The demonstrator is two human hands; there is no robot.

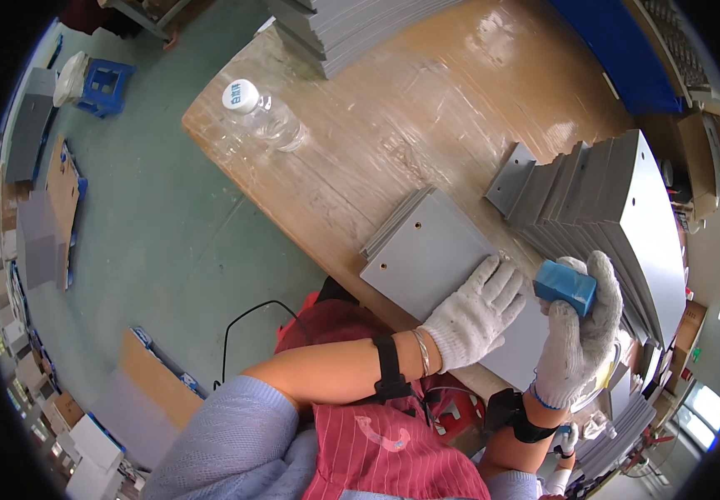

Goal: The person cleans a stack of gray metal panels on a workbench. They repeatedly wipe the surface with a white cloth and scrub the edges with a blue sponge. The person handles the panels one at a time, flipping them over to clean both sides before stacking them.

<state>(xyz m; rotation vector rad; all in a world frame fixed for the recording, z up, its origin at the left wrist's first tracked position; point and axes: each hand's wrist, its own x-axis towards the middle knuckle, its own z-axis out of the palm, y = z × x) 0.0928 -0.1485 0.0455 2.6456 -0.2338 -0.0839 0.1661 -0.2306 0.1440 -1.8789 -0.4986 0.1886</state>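
My right hand (580, 333), in a white knitted glove, grips a small blue block (565, 286) between thumb and fingers, raised above the work surface. My left hand (478, 312), gloved the same way, lies flat with fingers stretched out on a grey panel (431, 250). That panel tops a low stack and has small brass-coloured holes near its left edge. The blue block is apart from the panel. Part of the panel is hidden under my left hand.
A tall row of grey panels (593, 200) stands on the right of the wooden table (351, 125); another grey stack (360, 33) is at the far edge. A clear bottle with a white cap (264, 117) stands far left. A co-worker's gloved hand (570, 437) shows lower right.
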